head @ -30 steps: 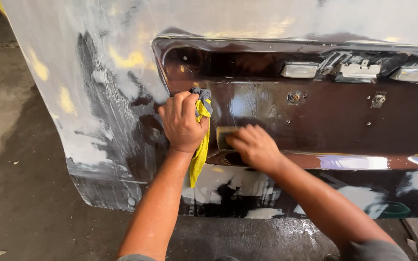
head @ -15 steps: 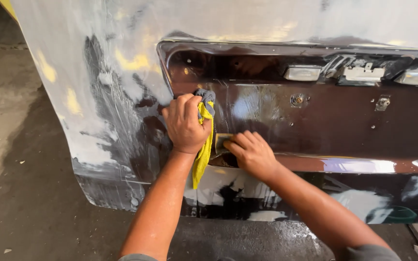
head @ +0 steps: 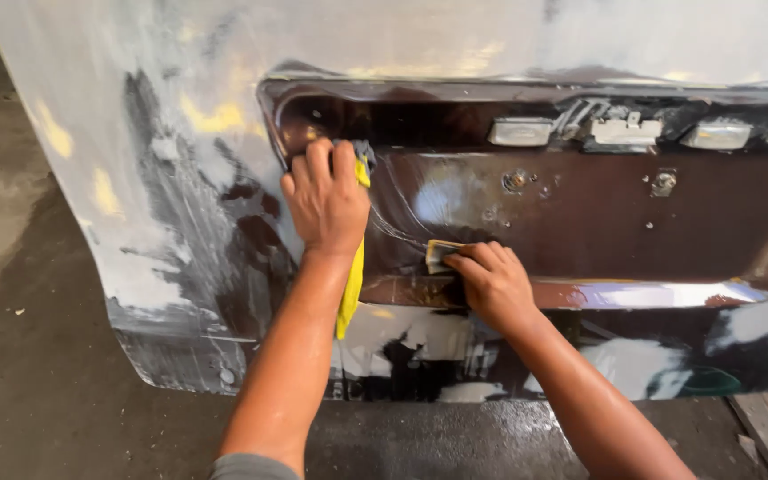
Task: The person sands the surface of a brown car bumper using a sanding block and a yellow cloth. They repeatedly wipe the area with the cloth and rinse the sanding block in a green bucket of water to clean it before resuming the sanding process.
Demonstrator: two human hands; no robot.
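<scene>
From the head view, your left hand (head: 326,197) is clenched on a yellow cloth (head: 354,267), pressed against the upper left corner of the dark recessed panel (head: 597,222) of the car body (head: 135,133), with the cloth's tail hanging down past your wrist. Your right hand (head: 489,284) grips a small sanding pad (head: 440,253), flat against the wet panel just above its lower ledge. Judging by the wet sheen, keep the pad flat and your pressure even, so your fingertips do not dig grooves. Work in short overlapping strokes towards the corner, and wipe the slurry with the cloth so you can read the surface. Mind the screw fittings (head: 515,180) and the light housings (head: 521,132) above; stay well below them
</scene>
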